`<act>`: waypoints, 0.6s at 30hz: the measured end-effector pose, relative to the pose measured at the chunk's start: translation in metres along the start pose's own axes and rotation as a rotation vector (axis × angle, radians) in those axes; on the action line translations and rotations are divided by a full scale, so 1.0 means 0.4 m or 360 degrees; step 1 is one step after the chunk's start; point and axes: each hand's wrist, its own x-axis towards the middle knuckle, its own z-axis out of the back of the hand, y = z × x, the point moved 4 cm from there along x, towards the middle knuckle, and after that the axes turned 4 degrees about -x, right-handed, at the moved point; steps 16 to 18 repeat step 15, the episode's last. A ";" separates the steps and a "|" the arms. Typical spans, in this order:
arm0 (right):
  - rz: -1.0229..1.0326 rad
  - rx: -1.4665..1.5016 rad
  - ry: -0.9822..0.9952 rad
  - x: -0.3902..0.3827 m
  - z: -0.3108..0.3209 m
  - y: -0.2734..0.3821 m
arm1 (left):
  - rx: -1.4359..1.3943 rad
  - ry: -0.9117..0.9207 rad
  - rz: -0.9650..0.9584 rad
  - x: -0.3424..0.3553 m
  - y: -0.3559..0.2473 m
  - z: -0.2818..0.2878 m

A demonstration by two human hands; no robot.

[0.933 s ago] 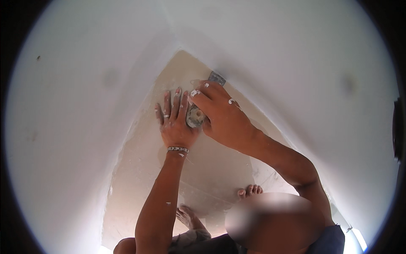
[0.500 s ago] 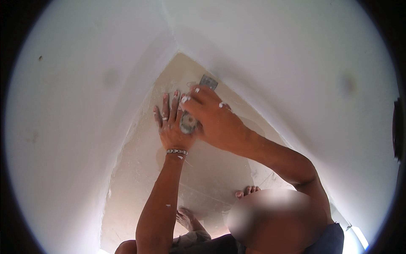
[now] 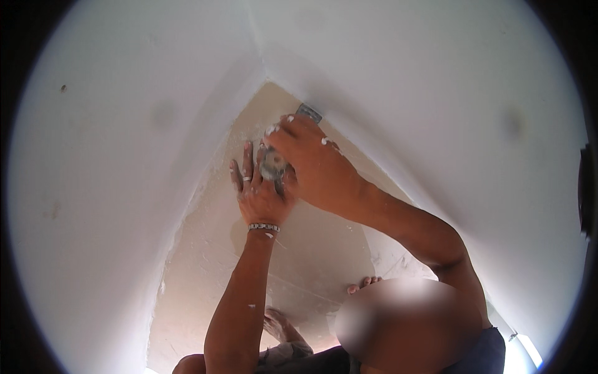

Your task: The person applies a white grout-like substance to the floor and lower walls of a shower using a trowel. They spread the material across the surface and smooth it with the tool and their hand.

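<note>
A: Hands' pose?
B: Both arms rise from lower frame to centre. Left hand (image 3: pixel 260 194) flat, fingers spread on the beige wall patch (image 3: pixel 311 262). Right hand (image 3: pixel 314 165) closed round a plaster-caked scraper (image 3: pixel 274 165); its metal blade (image 3: pixel 308 113) pokes out above, upper centre.
A: Count?
B: 1 scraper, 1 ring (image 3: pixel 246 179), 1 bracelet (image 3: pixel 264 227), 2 white walls (image 3: pixel 124 187) meeting in a corner.

**Hands and blade at the wall corner**

The wall corner (image 3: pixel 265 78) is the landmark. Just below it lies the bare patch (image 3: pixel 299 262), widening downward between the two walls. The scraper blade (image 3: pixel 309 113) sits below and right of the corner, under the right hand (image 3: pixel 314 165). The left hand (image 3: pixel 260 193) lies flat on the patch, touching the right hand's left side. A round lump (image 3: pixel 273 166) sits between them.
</note>
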 end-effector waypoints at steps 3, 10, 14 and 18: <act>-0.0006 0.0032 0.0041 0.013 -0.001 -0.005 | 0.0004 0.0090 0.0044 0.001 0.002 -0.005; 0.0113 0.0014 -0.0063 0.021 -0.012 -0.001 | -0.0150 0.0102 0.0141 -0.003 0.004 -0.014; 0.0023 -0.0024 -0.0036 0.045 -0.006 -0.003 | -0.0065 0.0257 0.0191 0.000 0.006 -0.005; 0.0020 -0.0026 -0.0034 0.044 -0.006 -0.006 | 0.0035 0.0422 0.0212 0.000 0.003 -0.003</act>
